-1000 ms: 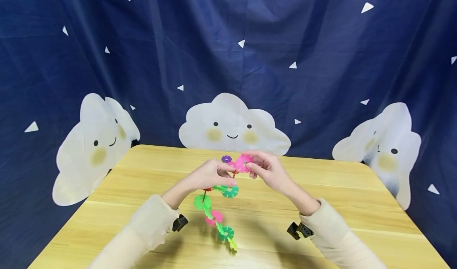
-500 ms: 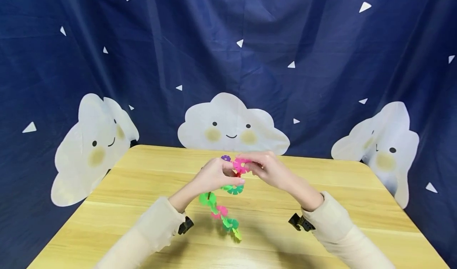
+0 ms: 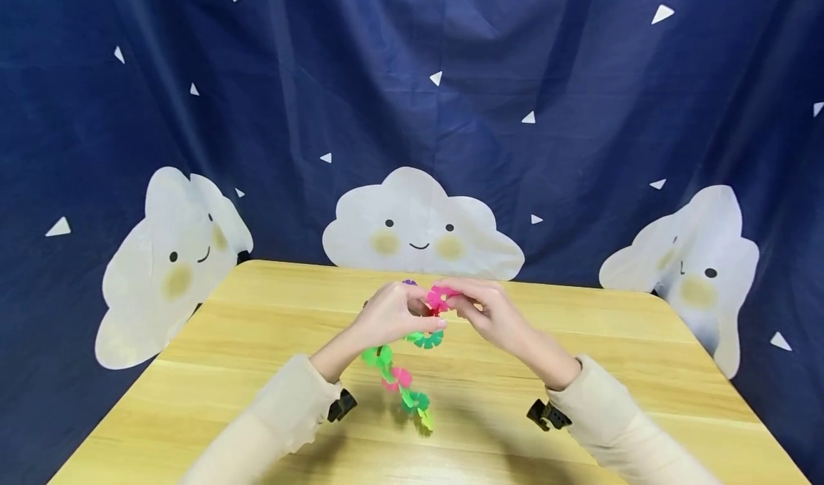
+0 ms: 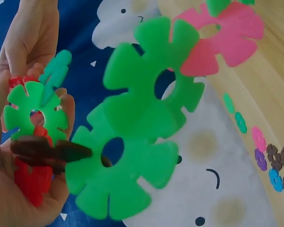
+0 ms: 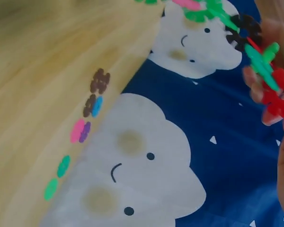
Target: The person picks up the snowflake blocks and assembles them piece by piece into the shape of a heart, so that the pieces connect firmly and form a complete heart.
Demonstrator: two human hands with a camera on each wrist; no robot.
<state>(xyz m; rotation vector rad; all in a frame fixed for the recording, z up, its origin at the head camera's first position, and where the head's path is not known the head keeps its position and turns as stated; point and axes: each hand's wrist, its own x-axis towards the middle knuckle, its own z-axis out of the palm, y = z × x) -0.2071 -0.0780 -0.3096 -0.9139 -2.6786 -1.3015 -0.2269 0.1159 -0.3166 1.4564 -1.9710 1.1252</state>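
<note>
A chain of interlocked plastic snowflake discs hangs from my left hand [image 3: 389, 317], which grips its upper end between thumb and fingers. A red disc [image 4: 32, 182] and a brown disc [image 4: 49, 150] sit by the left palm; linked green discs [image 4: 120, 175] and a pink disc [image 4: 236, 35] follow. In the head view the chain trails down to a yellow-green disc [image 3: 425, 420]. My right hand [image 3: 492, 313] pinches another pink disc [image 3: 440, 299] at a red disc [image 5: 277, 97] on the chain's top; whether their slots are engaged is hidden.
Loose discs lie along the table's far edge, among them a purple disc [image 3: 409, 282], a blue disc [image 5: 97, 107], brown discs [image 5: 100, 81] and green discs [image 5: 51, 189]. Beyond the wooden table [image 3: 579, 370] hangs a dark blue curtain [image 3: 566, 149] with clouds.
The right hand has brought its pink disc left and turned it against the red disc at the chain's top. The left hand and the hanging chain have shifted slightly right.
</note>
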